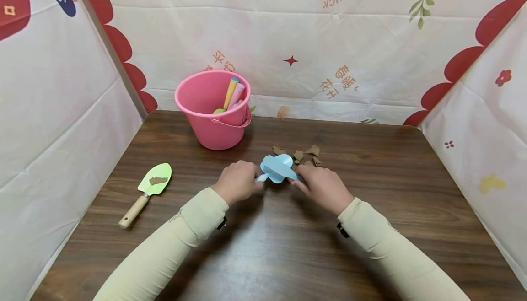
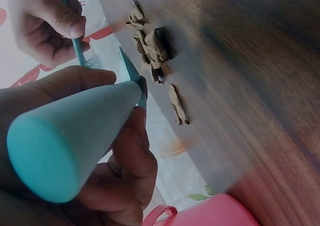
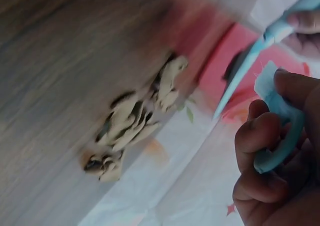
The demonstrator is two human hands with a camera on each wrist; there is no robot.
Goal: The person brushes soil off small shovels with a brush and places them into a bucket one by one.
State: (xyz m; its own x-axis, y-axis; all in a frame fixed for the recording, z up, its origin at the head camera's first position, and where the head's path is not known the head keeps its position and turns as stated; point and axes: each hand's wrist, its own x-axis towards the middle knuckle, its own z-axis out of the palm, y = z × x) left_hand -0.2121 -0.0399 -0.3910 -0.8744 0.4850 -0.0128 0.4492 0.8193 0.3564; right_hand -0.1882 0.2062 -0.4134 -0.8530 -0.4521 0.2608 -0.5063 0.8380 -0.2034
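Observation:
In the head view my left hand (image 1: 238, 183) grips the handle of a light blue toy shovel (image 1: 276, 179) with a flower-shaped head. The left wrist view shows its thick, tapering handle (image 2: 95, 126) with a teal end. Close on the right, my right hand (image 1: 323, 187) pinches a second light blue plastic tool (image 1: 284, 169), whose blade lies across the shovel head. Fingers partly hide this tool; the right wrist view shows its curved handle (image 3: 290, 148). Several brown, flaky pieces (image 1: 313, 150) lie on the table just beyond both hands.
A pink bucket (image 1: 218, 136) with colourful handles inside stands at the back left. On the left lies a green trowel (image 1: 164, 172) with a wooden handle, one brown piece (image 1: 158, 180) on its blade. Printed cloth walls (image 1: 288, 35) border the wooden table (image 1: 391, 163).

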